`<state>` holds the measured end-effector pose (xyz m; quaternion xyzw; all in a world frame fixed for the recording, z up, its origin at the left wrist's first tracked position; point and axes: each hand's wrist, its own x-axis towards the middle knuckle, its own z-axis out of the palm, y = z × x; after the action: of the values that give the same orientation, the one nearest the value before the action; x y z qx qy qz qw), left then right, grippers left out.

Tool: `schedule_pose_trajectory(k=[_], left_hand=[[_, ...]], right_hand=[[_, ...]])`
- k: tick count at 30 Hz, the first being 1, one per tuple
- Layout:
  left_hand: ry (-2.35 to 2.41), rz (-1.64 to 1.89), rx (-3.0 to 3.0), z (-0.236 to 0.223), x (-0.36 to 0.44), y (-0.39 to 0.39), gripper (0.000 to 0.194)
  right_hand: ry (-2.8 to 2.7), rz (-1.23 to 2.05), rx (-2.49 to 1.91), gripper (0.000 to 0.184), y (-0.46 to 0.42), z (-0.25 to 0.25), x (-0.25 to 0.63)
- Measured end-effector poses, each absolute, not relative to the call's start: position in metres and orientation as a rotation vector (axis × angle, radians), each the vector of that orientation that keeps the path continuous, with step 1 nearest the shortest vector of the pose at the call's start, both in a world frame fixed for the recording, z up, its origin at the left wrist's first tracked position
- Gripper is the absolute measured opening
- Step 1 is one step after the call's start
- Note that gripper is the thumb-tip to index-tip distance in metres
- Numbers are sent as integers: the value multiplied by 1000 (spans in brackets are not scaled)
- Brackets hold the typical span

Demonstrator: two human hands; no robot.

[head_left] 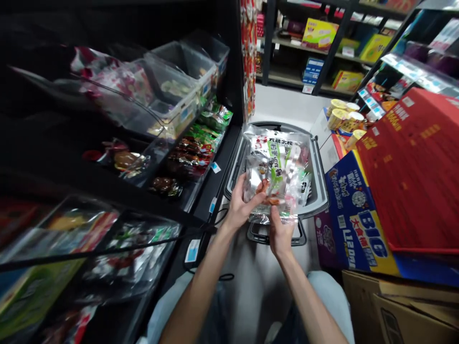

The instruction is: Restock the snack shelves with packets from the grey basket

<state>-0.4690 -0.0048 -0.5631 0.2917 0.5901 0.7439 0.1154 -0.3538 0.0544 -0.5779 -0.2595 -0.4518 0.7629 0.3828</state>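
A clear and silver snack packet (274,167) with green and black print is held between my two hands. My left hand (244,203) grips its lower left side, thumb across the front. At the bottom edge, my right hand (280,231) pinches the packet with the thumb on top. Beneath it stands a grey shopping basket (321,191) on the floor. Other packets (304,186) show inside the basket at the right, partly hidden behind the held one.
Shelves of wrapped snacks (193,153) and clear plastic bins (179,71) line the left. At the right, a red box (412,177) rests above a blue carton (353,210), with brown cardboard (401,306) nearer. Yellow cups (339,117) and shelving with yellow boxes (319,34) stand farther off.
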Motion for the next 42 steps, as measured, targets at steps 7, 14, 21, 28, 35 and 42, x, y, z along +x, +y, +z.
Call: schedule_pose_trajectory(k=[7, 14, 21, 28, 35, 42], left_hand=[[1626, 2104, 765, -555, -455, -1, 77], [1654, 2071, 865, -537, -451, 0, 81], [1695, 2040, 877, -529, -443, -1, 81], [1934, 1923, 987, -535, -432, -4, 73], [2182, 1820, 1045, -528, -418, -6, 78], [2384, 1763, 1138, -518, -412, -4, 74]], right_hand=[[-1299, 1874, -797, 51, 69, -567, -343], [-1381, 1787, -751, 51, 68, -571, -344], [-1404, 1673, -812, 74, 65, -580, -339], [-1251, 1601, -771, 66, 58, -587, -337], [-1217, 1605, -712, 57, 57, -585, -335], [-1185, 1614, -726, 60, 54, -588, -335]])
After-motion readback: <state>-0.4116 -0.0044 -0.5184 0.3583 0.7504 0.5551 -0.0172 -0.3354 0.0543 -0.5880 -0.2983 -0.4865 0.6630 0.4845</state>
